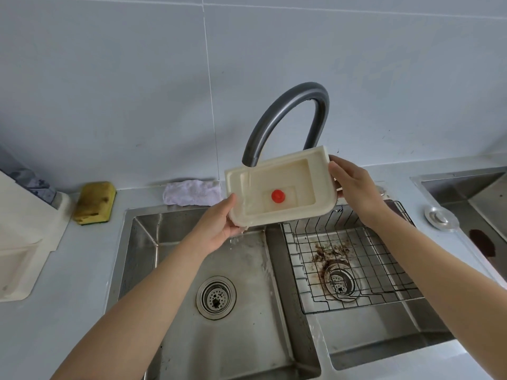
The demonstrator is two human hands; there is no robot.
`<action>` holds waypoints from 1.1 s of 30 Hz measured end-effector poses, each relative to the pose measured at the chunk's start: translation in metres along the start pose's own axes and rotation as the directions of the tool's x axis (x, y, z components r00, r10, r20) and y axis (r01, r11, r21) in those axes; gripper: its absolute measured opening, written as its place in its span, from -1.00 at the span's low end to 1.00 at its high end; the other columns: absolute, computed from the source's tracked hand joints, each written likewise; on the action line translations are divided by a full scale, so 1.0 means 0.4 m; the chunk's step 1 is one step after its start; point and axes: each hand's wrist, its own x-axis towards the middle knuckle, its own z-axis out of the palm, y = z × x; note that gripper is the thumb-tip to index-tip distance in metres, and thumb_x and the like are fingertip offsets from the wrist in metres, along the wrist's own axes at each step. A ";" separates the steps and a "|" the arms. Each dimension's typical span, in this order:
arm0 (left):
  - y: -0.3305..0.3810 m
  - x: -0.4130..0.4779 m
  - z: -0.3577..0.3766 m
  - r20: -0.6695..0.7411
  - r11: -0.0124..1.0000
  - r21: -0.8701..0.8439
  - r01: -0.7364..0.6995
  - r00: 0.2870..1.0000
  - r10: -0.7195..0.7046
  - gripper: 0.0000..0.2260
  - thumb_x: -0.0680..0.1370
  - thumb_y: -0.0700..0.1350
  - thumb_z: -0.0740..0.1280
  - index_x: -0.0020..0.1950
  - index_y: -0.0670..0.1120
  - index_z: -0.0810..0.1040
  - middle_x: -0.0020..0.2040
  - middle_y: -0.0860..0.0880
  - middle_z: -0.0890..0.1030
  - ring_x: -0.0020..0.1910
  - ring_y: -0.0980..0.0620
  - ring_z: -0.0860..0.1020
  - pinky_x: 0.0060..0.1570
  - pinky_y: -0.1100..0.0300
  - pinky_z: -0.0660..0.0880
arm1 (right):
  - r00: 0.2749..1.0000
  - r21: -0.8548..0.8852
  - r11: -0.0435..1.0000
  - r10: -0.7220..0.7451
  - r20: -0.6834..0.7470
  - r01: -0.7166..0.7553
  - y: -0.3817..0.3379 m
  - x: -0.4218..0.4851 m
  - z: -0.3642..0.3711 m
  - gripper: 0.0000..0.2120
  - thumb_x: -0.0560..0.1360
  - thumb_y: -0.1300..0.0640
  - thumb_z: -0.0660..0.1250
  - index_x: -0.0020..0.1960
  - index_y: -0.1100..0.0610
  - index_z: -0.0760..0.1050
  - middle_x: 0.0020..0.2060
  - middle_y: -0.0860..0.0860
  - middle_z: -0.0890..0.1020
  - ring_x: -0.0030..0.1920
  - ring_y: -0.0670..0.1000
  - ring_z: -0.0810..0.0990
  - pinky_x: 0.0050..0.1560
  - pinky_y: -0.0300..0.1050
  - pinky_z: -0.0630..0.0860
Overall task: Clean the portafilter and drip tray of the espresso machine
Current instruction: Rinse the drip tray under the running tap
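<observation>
I log: tray tilted under running faucet, over sink. Left hand grips its lower-left corner; right hand grips its right edge.

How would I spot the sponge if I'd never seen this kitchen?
Start at the double sink. On the counter past its back left corner lies the sponge, left of a pale cloth. It alone is yellow and stained, with a green underside.

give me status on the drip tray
Holding: left hand and right hand grip drip tray. Under running faucet, over sink. Nothing blocking.
</observation>
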 end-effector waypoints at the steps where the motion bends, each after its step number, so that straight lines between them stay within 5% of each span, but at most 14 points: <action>1: -0.007 -0.002 0.000 0.017 1.000 -0.013 0.001 1.000 -0.001 -0.81 0.59 -0.03 0.15 0.08 -0.08 0.47 0.05 -0.08 0.60 0.00 0.00 0.60 -0.22 0.11 0.61 | 1.000 0.009 1.000 0.004 0.004 -0.004 0.005 -0.006 -0.003 -0.72 0.61 0.09 0.07 0.09 -0.17 0.51 -0.23 -0.05 0.60 -0.32 -0.16 0.56 -0.31 -0.29 0.53; 3: -0.018 -0.006 0.000 0.039 1.000 -0.023 -0.003 0.999 0.004 -0.79 0.59 -0.03 0.14 0.12 -0.09 0.46 0.08 -0.09 0.58 0.03 -0.01 0.58 -0.22 0.11 0.61 | 1.000 0.033 0.999 0.028 -0.001 -0.028 0.015 -0.017 -0.012 -0.72 0.62 0.09 0.06 0.03 -0.23 0.47 -0.20 -0.12 0.60 -0.29 -0.17 0.57 -0.33 -0.33 0.53; 7: -0.039 -0.011 -0.010 0.041 1.000 -0.007 -0.002 0.999 0.002 -0.72 0.60 -0.03 0.11 0.23 -0.12 0.41 0.15 -0.11 0.55 0.11 -0.06 0.54 0.01 -0.02 0.53 | 0.987 0.146 0.981 0.139 -0.084 -0.126 0.056 -0.025 -0.039 -0.74 0.61 0.06 0.07 0.25 0.02 0.41 -0.13 0.00 0.60 -0.28 -0.13 0.60 -0.29 -0.29 0.55; 10: -0.051 -0.016 -0.021 0.031 1.000 -0.005 0.008 0.999 -0.008 -0.70 0.61 -0.05 0.09 0.28 -0.13 0.38 0.17 -0.13 0.53 0.16 -0.12 0.51 0.13 -0.11 0.45 | 0.927 0.281 0.901 0.366 -0.083 -0.331 0.095 -0.018 -0.054 -0.60 0.60 -0.03 0.07 0.37 0.11 0.30 0.18 0.14 0.52 0.00 0.03 0.58 -0.04 -0.12 0.53; 13: -0.057 -0.024 -0.030 0.005 1.000 -0.025 0.005 1.000 -0.005 -0.77 0.62 -0.08 0.08 0.17 -0.10 0.43 0.12 -0.12 0.55 0.09 -0.08 0.54 -0.03 -0.03 0.51 | 0.841 0.453 0.733 0.535 0.079 -0.508 0.139 -0.014 -0.051 -0.40 0.59 -0.14 0.00 0.50 0.18 0.02 0.43 0.22 0.23 0.36 0.20 0.34 0.30 0.08 0.33; 17: -0.065 -0.032 -0.045 -0.019 1.000 -0.003 0.009 1.000 -0.009 -0.77 0.62 -0.07 0.09 0.20 -0.11 0.41 0.10 -0.13 0.56 0.09 -0.09 0.54 0.02 -0.04 0.48 | 0.792 0.586 0.568 0.565 0.233 -0.578 0.160 -0.002 -0.014 -0.30 0.57 -0.24 -0.10 0.50 0.19 -0.17 0.50 0.22 -0.02 0.49 0.19 0.04 0.44 0.12 0.08; 27: -0.084 -0.041 -0.065 -0.032 0.998 0.060 0.034 0.999 -0.032 -0.75 0.62 -0.06 0.08 0.24 -0.11 0.39 0.14 -0.14 0.55 0.10 -0.10 0.54 0.03 -0.03 0.49 | 0.800 0.659 0.510 0.545 0.249 -0.553 0.143 0.047 0.043 -0.22 0.53 -0.31 -0.21 0.48 0.28 -0.18 0.50 0.22 -0.10 0.50 0.21 -0.11 0.49 0.08 -0.15; 29: -0.087 -0.040 -0.067 -0.037 0.997 0.073 0.039 0.999 -0.036 -0.74 0.62 -0.06 0.08 0.24 -0.10 0.40 0.13 -0.13 0.55 0.09 -0.09 0.55 0.02 -0.02 0.49 | 0.814 0.675 0.522 0.542 0.210 -0.521 0.135 0.048 0.043 -0.15 0.53 -0.31 -0.21 0.39 0.42 -0.34 0.42 0.34 -0.27 0.45 0.28 -0.25 0.45 0.00 -0.24; 30: -0.089 -0.039 -0.067 -0.041 0.996 0.077 0.042 0.998 -0.039 -0.75 0.62 -0.05 0.08 0.23 -0.10 0.40 0.12 -0.13 0.56 0.08 -0.08 0.55 0.00 0.00 0.50 | 0.808 0.688 0.486 0.529 0.260 -0.539 0.132 0.051 0.046 -0.13 0.53 -0.29 -0.25 0.35 0.51 -0.33 0.33 0.49 -0.23 0.44 0.32 -0.19 0.47 -0.10 -0.14; 31: -0.091 -0.039 -0.067 -0.045 0.996 0.078 0.047 0.998 -0.043 -0.74 0.62 -0.05 0.08 0.23 -0.10 0.40 0.10 -0.12 0.56 0.06 -0.08 0.56 -0.03 0.02 0.51 | 0.766 0.716 0.382 0.551 0.331 -0.584 0.130 0.058 0.053 -0.10 0.54 -0.27 -0.30 0.31 0.63 -0.19 0.12 0.67 -0.04 0.42 0.32 0.06 0.40 -0.31 0.15; 32: -0.093 -0.039 -0.067 -0.048 0.995 0.080 0.053 0.998 -0.049 -0.74 0.62 -0.05 0.08 0.23 -0.10 0.40 0.10 -0.12 0.57 0.05 -0.07 0.56 -0.05 0.03 0.51 | 0.771 0.703 0.398 0.537 0.342 -0.590 0.121 0.062 0.055 -0.06 0.54 -0.25 -0.34 0.12 0.73 0.09 -0.28 0.68 0.12 0.19 0.23 0.48 0.02 -0.55 0.40; 33: -0.095 -0.039 -0.066 -0.051 0.995 0.083 0.058 0.997 -0.054 -0.74 0.62 -0.05 0.08 0.24 -0.10 0.40 0.09 -0.12 0.57 0.05 -0.07 0.56 -0.06 0.04 0.51 | 0.793 0.662 0.477 0.520 0.317 -0.578 0.119 0.069 0.058 -0.10 0.55 -0.23 -0.34 -0.28 0.59 0.28 -0.56 0.51 0.10 -0.28 0.04 0.64 -0.35 -0.51 0.38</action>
